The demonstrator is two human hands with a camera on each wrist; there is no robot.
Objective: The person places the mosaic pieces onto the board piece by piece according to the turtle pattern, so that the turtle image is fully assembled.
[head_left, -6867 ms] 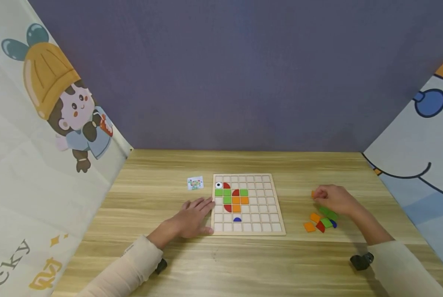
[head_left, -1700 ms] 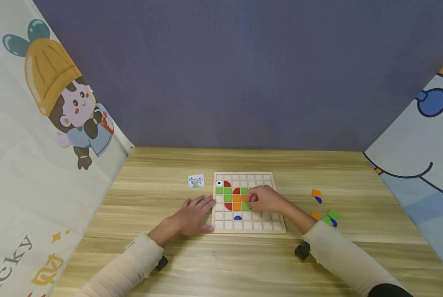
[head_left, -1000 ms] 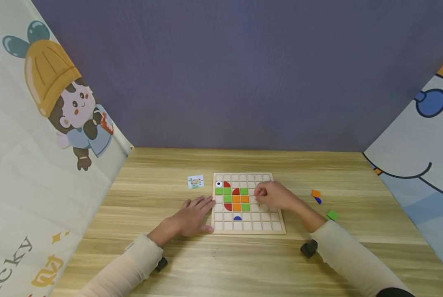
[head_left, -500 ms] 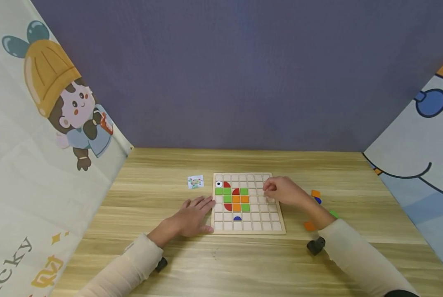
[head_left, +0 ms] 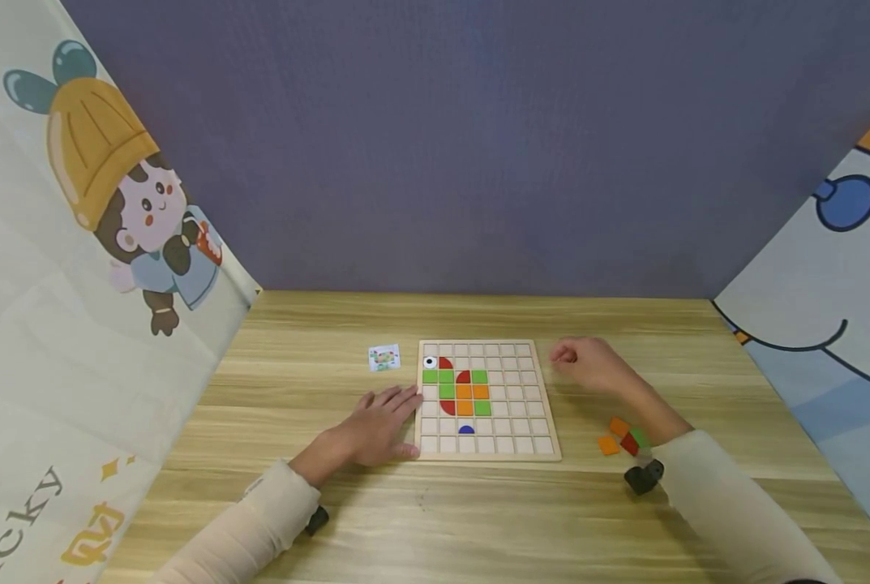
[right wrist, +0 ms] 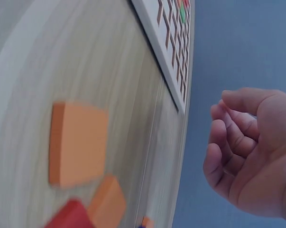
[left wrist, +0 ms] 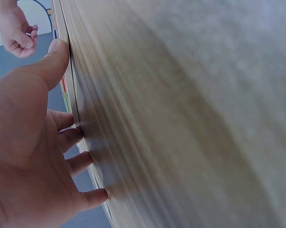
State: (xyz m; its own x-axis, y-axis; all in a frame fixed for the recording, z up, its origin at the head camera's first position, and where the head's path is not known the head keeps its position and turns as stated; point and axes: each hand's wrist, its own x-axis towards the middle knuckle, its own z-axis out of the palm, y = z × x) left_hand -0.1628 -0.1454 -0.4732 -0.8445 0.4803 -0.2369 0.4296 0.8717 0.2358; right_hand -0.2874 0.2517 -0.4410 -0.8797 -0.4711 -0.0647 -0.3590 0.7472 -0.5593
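My left hand (head_left: 376,426) rests on the table with fingers spread, its fingertips touching the left edge of the wooden grid board (head_left: 518,410). Just off the board's right side, my right hand (head_left: 588,362) hovers above the table. Its fingers are loosely curled and hold nothing, as the right wrist view shows. Green, orange and red pieces fill cells in the board's upper left, beside a white eye piece (head_left: 430,362). Lower down sits a blue half-round piece (head_left: 466,430). Loose orange tiles (head_left: 608,444), a red piece (head_left: 629,442) and a green piece (head_left: 639,438) lie near my right forearm.
A small picture card (head_left: 384,358) lies left of the board. My right forearm and sleeve (head_left: 726,495) hide part of the loose pieces. A dark blue partition (head_left: 478,162) stands behind the table, with printed cloth panels at both sides.
A green square has been added to the board, below the right-hand orange square. My right hand has let go and moved right, off the board. My left hand has stayed put.
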